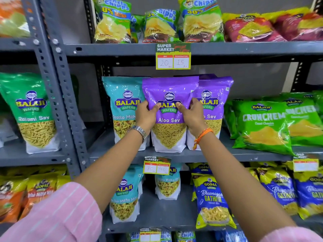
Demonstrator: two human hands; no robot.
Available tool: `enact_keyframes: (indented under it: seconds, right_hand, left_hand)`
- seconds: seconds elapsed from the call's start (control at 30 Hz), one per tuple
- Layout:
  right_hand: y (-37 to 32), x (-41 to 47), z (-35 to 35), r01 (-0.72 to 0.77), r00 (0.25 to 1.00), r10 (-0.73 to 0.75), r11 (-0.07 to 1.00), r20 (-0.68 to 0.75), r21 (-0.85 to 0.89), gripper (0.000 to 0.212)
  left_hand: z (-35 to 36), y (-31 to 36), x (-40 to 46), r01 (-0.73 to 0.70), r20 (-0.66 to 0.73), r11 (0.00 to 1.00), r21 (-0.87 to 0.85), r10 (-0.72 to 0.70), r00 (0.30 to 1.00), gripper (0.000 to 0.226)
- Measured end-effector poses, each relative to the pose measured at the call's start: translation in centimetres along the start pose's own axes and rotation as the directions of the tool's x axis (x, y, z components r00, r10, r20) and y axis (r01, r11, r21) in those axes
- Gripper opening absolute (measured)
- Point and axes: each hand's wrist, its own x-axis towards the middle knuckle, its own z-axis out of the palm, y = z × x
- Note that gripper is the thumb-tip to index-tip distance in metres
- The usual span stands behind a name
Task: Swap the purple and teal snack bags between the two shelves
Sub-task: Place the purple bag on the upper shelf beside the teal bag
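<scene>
left hand (pixel 146 114): yours, gripping the left edge of the front purple bag (pixel 169 116); thumb on the bag's face near the logo, other fingers wrapped behind, out of sight. Metal watch (pixel 140 131) on the wrist.
right hand (pixel 191 112): yours, gripping the same bag's right edge; thumb pressed on the front, rest of the fingers curled around the side. Orange thread band (pixel 202 137) on the wrist.
front purple bag: upright on the middle shelf (pixel 244 155), base touching the shelf board, held between both hands.
second purple bag (pixel 214 105): same shelf, just behind and right of the front one, partly covered by it and your right hand.
upper teal bag (pixel 123 105): middle shelf, upright, touching the front purple bag's left side.
lower teal bags: two upright on the lower shelf (pixel 157 212); one at left (pixel 125 194), one further back (pixel 167 185), tops partly hidden by a price tag (pixel 156 167).
sleeves: pink striped (pixel 57 212), both forearms bare.
</scene>
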Motion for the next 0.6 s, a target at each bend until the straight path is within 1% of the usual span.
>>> enact_keyframes:
  seconds: [0.07, 0.13, 0.2, 0.23, 0.3, 0.37, 0.43, 0.5, 0.53, 0.57, 0.6]
  right_hand:
    - [-0.2, -0.1, 0.0, 0.015, 0.999, -0.018, 0.996, -0.036, -0.086, 0.039]
    - [-0.9, -0.4, -0.1, 0.036, 0.994, -0.055, 0.979, -0.09, -0.202, 0.039]
    - [-1.6, -0.9, -0.4, 0.039, 0.988, -0.086, 0.943, -0.129, -0.332, 0.047]
    - [-2.2, -1.6, -0.7, 0.027, 0.986, -0.088, 0.922, -0.142, -0.386, 0.05]
    - [-2.9, -3.0, -1.0, 0.017, 0.98, -0.104, 0.896, -0.172, -0.444, 0.055]
    - [-3.1, -5.2, -0.4, 0.06, 0.965, -0.163, 0.9, -0.206, -0.431, 0.052]
    - [-2.9, -7.9, 1.3, 0.135, 0.962, -0.2, 0.941, -0.188, -0.31, 0.04]
    - [-1.5, -10.6, 4.2, 0.194, 0.976, -0.205, 0.971, -0.067, -0.141, 0.03]
    - [-0.4, -11.8, 5.7, 0.21, 0.978, -0.21, 0.973, 0.013, -0.092, 0.029]
    - [0.4, -12.8, 7.2, 0.215, 0.974, -0.206, 0.973, 0.096, -0.084, 0.031]
    - [1.4, -13.4, 8.5, 0.22, 0.965, -0.203, 0.971, 0.164, -0.094, 0.039]
  left_hand:
    - [-0.1, 0.4, -0.3, 0.001, -0.021, 0.999, 0.033, 0.0, 1.0, 0.021]
    - [-0.6, 1.4, -1.0, -0.014, -0.049, 1.0, 0.022, 0.015, 0.999, 0.012]
    - [-1.8, 1.9, -1.7, -0.004, -0.086, 1.0, -0.005, 0.004, 0.996, 0.033]
    - [-2.8, 1.9, -2.2, -0.001, -0.112, 1.0, -0.019, -0.002, 0.994, 0.039]
    - [-5.3, 1.2, -2.9, -0.022, -0.18, 0.999, -0.043, 0.014, 0.984, 0.036]
    - [-8.0, 0.0, -3.5, -0.057, -0.279, 0.998, -0.036, 0.045, 0.959, 0.029]
    - [-9.9, -1.5, -3.7, -0.053, -0.34, 0.998, -0.04, 0.036, 0.94, 0.029]
    - [-11.1, -2.9, -3.7, -0.028, -0.336, 0.998, -0.057, 0.007, 0.942, 0.038]
    - [-11.4, -3.7, -3.6, -0.004, -0.32, 0.999, -0.052, -0.013, 0.947, 0.044]
    - [-11.6, -4.4, -3.4, 0.027, -0.298, 0.999, -0.04, -0.038, 0.954, 0.05]
    - [-11.8, -5.0, -3.1, 0.071, -0.258, 0.997, -0.029, -0.076, 0.963, 0.055]
